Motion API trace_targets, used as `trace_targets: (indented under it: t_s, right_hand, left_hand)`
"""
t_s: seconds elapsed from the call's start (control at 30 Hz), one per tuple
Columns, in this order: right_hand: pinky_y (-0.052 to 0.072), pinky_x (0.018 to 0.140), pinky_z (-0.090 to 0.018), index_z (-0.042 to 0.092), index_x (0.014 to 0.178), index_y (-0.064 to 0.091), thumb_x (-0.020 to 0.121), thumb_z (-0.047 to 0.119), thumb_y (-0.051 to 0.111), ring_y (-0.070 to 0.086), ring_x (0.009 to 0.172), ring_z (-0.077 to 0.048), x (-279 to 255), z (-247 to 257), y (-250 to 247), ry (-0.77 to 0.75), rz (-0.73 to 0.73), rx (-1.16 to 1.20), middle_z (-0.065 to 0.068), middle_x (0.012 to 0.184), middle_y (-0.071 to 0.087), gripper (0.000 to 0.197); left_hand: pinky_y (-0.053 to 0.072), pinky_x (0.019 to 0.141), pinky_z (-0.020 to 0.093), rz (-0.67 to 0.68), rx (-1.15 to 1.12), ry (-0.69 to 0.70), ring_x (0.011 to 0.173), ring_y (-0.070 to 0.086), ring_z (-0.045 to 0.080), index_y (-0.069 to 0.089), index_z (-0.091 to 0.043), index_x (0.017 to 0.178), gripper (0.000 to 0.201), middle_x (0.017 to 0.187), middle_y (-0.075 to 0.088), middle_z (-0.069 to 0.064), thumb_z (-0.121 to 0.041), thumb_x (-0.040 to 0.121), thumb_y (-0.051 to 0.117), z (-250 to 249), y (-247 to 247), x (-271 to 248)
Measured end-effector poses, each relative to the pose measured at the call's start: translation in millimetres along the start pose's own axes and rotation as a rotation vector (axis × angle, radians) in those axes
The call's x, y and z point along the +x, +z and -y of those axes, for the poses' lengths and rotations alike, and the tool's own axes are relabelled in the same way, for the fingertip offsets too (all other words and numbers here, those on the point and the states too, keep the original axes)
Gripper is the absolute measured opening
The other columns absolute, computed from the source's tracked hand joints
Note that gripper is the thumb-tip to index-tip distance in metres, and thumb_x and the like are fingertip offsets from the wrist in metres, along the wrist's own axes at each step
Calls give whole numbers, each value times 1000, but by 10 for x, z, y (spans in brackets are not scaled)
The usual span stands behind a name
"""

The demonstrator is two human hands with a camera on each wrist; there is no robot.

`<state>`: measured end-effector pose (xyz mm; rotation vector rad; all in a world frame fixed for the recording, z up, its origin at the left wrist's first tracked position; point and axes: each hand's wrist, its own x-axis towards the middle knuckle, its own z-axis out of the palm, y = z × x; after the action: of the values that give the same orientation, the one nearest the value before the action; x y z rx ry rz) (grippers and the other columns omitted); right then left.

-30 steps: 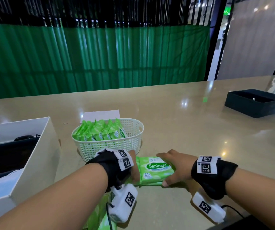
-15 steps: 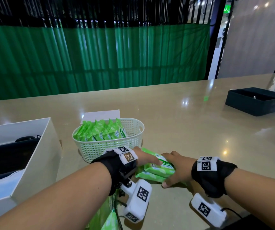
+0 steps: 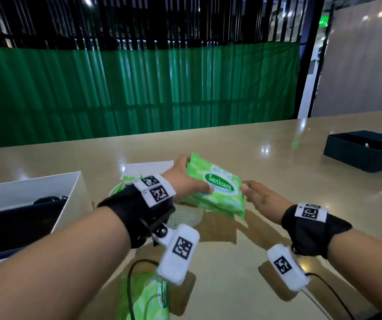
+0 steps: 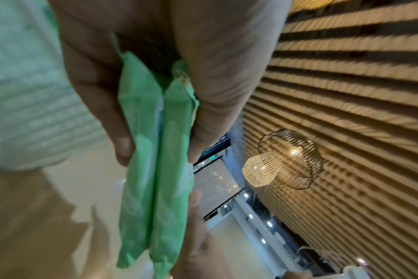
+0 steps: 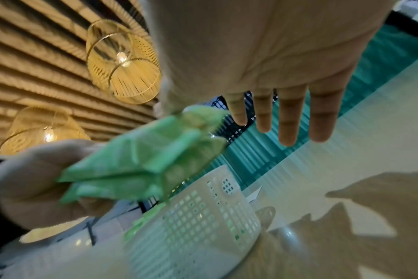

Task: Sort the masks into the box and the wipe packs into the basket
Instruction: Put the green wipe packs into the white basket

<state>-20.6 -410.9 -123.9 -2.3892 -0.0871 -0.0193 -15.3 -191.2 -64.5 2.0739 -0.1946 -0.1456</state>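
1. Gripping two stacked wipe packs (image 3: 217, 192) in left hand (image 3: 185, 183), above the basket (image 3: 185, 218).
2. Holding right hand (image 3: 263, 199) open, fingers straight, just beside the packs.

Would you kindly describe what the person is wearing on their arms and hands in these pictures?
Both forearms are bare, with no sleeves. Each wrist carries a black fabric wrap with white square-code tags on top: left wrap, right wrap. Below each wrist hangs a white rounded camera block bearing a black square code: left block, right block. A thin black cable runs from each. The hands themselves are bare.
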Motion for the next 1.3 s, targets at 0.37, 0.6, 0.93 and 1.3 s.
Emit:
trace_targets:
  t_s: [0.37,0.6,0.93,1.3]
  right_hand:
    - [20,111,-24,15,150,19,103,26,33,23,143,-18,493,491,401,-77,84,1,-4,157,19,50]
    - [18,110,-23,12,150,14,100,12,28,21,143,-20,618,566,734,-116,161,-70,-6,158,10,52]
    - [23,114,-36,14,151,7,101,23,28,26,141,-30,611,571,693,-123,165,-279,-3,160,2,55]
    - [16,117,-36,16,152,7,101,26,23,19,144,-19,636,539,691,-107,171,-397,-1,160,-1,54]
  left_hand:
    - [58,64,37,-231,129,61,73,64,22,33,-22,133,78,95,63,3,0,71,76,-172,-685,233]
    - [49,64,33,-99,516,-73,85,57,27,24,-16,142,85,104,54,11,-8,74,75,-28,-415,419]
    - [32,108,51,-18,885,-160,127,39,36,17,-32,145,73,141,29,14,-30,86,60,98,89,549]
    - [32,111,46,178,1124,-192,132,40,31,1,-21,151,64,154,24,13,-9,100,36,32,121,491]
